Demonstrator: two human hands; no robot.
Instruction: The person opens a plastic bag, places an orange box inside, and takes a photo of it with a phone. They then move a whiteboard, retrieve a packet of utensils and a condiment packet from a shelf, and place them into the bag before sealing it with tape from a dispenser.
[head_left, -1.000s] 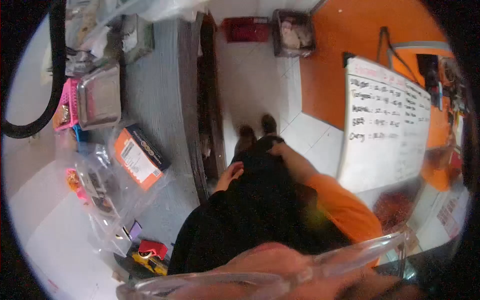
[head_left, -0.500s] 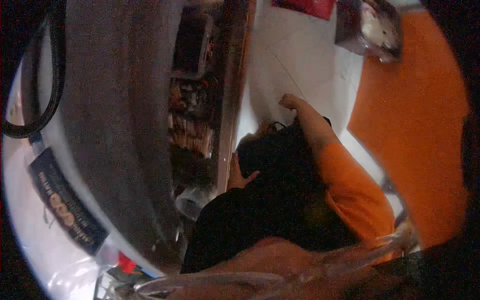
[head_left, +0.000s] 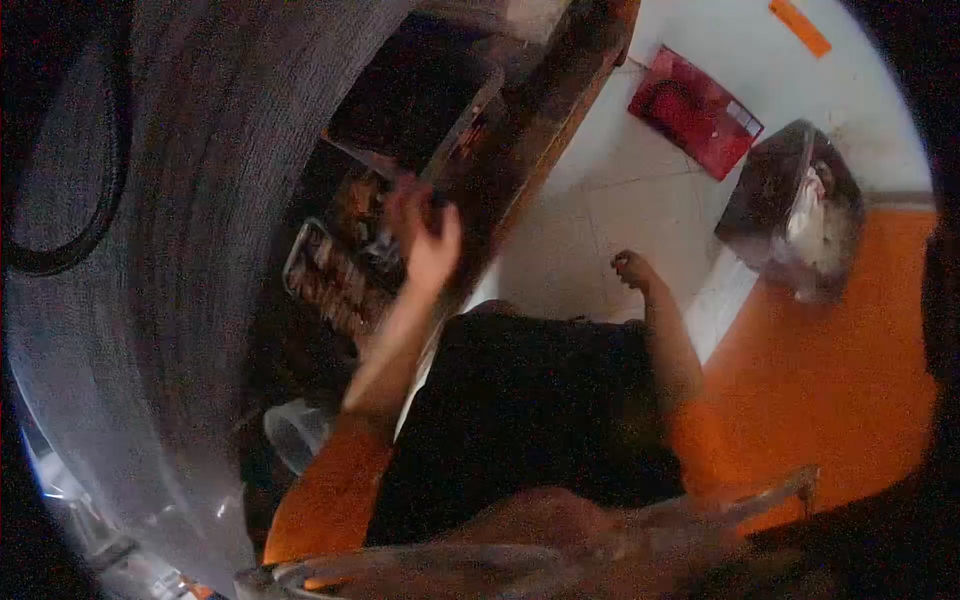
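My left hand reaches over the dark counter, blurred, with its fingers apart and nothing visible in them. Just beyond its fingers is a dark, box-like tray. Small mixed items and a shallow tray of brownish pieces lie beside the hand, too dim to name. My right hand hangs above the tiled floor with its fingers curled closed. Whatever is inside that hand, if anything, is hidden. A dark apron covers my front.
The counter's wooden edge runs close to my body. On the floor side are a red flat box and a bin with a pale bag, near an orange surface. A clear plastic container sits by my left arm.
My left hand has risen from beside the apron to over the counter. My right hand stays curled over the floor. The view has turned, bringing the red box and bin further into sight.
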